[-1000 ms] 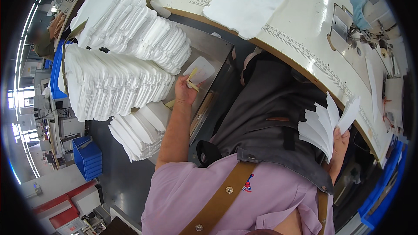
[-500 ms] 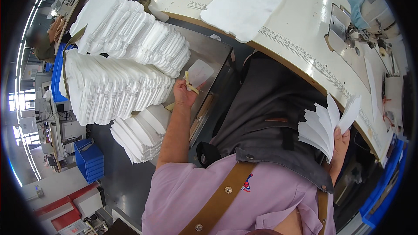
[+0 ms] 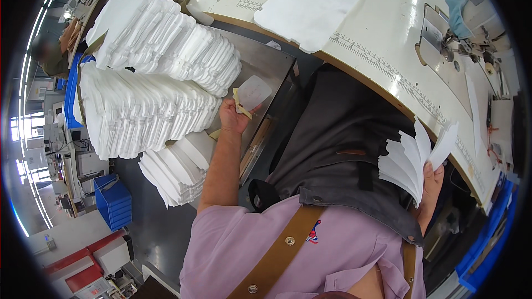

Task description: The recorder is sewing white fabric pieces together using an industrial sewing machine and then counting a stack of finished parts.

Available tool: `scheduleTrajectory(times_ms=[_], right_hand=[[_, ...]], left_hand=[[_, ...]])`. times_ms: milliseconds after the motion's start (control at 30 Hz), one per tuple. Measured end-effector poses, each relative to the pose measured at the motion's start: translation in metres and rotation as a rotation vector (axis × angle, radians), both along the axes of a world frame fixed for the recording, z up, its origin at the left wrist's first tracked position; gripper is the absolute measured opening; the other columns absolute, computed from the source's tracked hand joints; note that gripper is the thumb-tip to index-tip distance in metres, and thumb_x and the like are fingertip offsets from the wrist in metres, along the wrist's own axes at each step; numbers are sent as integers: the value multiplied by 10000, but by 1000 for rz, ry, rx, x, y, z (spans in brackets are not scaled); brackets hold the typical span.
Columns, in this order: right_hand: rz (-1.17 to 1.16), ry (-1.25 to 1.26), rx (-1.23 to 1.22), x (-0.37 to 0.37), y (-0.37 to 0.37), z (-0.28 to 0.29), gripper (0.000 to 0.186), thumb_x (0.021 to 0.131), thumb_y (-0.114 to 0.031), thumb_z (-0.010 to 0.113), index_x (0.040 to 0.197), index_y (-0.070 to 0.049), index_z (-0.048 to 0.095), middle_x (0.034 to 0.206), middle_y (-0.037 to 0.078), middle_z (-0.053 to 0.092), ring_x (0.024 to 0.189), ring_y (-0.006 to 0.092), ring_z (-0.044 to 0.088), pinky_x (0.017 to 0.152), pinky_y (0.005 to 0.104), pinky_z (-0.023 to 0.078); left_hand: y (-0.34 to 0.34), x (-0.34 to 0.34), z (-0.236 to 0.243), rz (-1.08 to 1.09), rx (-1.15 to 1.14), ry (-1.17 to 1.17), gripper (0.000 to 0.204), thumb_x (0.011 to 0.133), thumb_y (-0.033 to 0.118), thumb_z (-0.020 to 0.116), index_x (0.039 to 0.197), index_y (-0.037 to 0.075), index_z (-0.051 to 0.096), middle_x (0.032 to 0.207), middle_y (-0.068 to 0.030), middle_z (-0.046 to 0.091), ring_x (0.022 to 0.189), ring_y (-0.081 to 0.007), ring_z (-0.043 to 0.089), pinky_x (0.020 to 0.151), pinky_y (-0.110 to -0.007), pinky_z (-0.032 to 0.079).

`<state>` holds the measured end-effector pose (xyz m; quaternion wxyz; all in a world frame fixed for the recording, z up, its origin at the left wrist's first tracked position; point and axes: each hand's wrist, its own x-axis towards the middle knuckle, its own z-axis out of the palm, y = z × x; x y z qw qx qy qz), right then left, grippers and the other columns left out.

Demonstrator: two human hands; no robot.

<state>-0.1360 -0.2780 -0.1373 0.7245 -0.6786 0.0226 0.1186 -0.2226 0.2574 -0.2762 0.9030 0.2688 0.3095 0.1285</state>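
Observation:
My left hand [image 3: 234, 117] is closed on a yellow strip [image 3: 242, 109], beside a pale, rounded translucent piece [image 3: 254, 93] over the metal surface at my left. Whether the fingers also grip the pale piece, I cannot tell. At the right, my right hand [image 3: 431, 185] grips a fanned bundle of white fabric pieces [image 3: 408, 158] by its lower end, near the table's edge. Tall rows of white fabric pieces [image 3: 147, 102] stand left of my left hand. A smaller stack of white pieces [image 3: 176, 169] lies next to my left forearm.
A white work table [image 3: 382, 39] with printed rulers curves across the top, bearing a flat white fabric piece [image 3: 310, 5]. At its right stands a sewing machine [image 3: 476, 33]. Blue crates [image 3: 113, 202] are on the floor at left. Another person [image 3: 52, 55] is at far left.
Both hands keep their holds and almost the same places. The whole view has shifted very slightly.

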Motion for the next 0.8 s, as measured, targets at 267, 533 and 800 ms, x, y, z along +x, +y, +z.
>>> scheduleTrajectory(times_ms=[267, 533, 800], right_hand=[[13, -15, 8, -1, -4, -1, 319, 950, -261, 668, 1118, 7, 630, 1009, 66, 679, 891, 115, 605, 826, 278, 472], [17, -1, 33, -3, -2, -3, 320, 955, -243, 660, 1147, 10, 626, 1045, 82, 683, 927, 131, 618, 850, 288, 476], [-2, 0, 21, -6, 3, -1, 333, 948, -261, 674, 1133, 12, 634, 1035, 79, 687, 912, 128, 621, 837, 284, 480]], left_hand=[[2, -1, -1, -28, -18, -36, 563, 764, 232, 458, 1280, 37, 569, 1352, -191, 563, 1254, -412, 519, 1012, -625, 431], [2, -3, -3, -30, -9, -67, 513, 792, 246, 448, 1231, 34, 606, 1337, -193, 577, 1243, -413, 527, 1009, -619, 430], [2, -3, -3, -37, 14, -46, 513, 806, 279, 453, 1227, 30, 609, 1326, -201, 582, 1226, -424, 535, 999, -616, 437]])
